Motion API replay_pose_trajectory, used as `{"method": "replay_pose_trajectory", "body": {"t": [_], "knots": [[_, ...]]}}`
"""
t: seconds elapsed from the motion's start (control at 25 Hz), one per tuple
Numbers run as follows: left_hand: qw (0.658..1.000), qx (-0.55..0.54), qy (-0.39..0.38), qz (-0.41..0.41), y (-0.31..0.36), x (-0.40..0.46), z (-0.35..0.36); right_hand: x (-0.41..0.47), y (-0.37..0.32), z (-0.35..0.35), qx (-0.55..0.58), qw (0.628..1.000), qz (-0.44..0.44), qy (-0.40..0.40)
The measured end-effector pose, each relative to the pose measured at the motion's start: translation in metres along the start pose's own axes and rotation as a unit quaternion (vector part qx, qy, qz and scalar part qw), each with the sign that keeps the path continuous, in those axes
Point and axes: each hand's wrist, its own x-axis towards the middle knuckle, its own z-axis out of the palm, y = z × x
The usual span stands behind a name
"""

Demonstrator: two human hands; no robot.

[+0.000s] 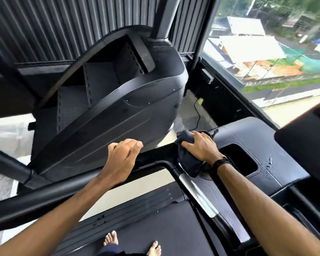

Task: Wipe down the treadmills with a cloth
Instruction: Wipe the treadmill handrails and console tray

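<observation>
I stand barefoot on a black treadmill belt. My right hand grips a dark blue cloth and presses it onto the left end of the treadmill's black console, where the handlebar joins. Water drops speckle the console to the right of a rectangular pocket. My left hand curls over the black horizontal handlebar just left of the cloth. A silver-sleeved grip runs back toward me between my arms.
A black stair-climber machine stands close on the left beyond the handlebar. Its side rail crosses the lower left. A large window fills the right. A black cable and plug lie on the floor ahead.
</observation>
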Motion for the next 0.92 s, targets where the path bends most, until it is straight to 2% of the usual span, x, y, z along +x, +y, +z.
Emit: {"method": "replay_pose_trajectory", "body": {"t": [0.16, 0.56, 0.68, 0.92], "knots": [[0.999, -0.007, -0.024, 0.03, 0.014, 0.025, 0.027, -0.001, 0.018, -0.01, -0.001, 0.998, 0.055, 0.021], [0.988, -0.09, -0.102, 0.071, 0.037, 0.134, 0.121, 0.002, 0.005, 0.013, -0.087, 0.992, 0.074, 0.047], [0.981, -0.117, -0.138, 0.068, 0.043, 0.164, 0.15, 0.028, 0.015, 0.009, -0.098, 0.992, 0.079, 0.024], [0.97, -0.136, -0.199, 0.04, 0.045, 0.193, 0.182, 0.113, 0.069, -0.008, -0.194, 0.97, 0.115, -0.089]]}}
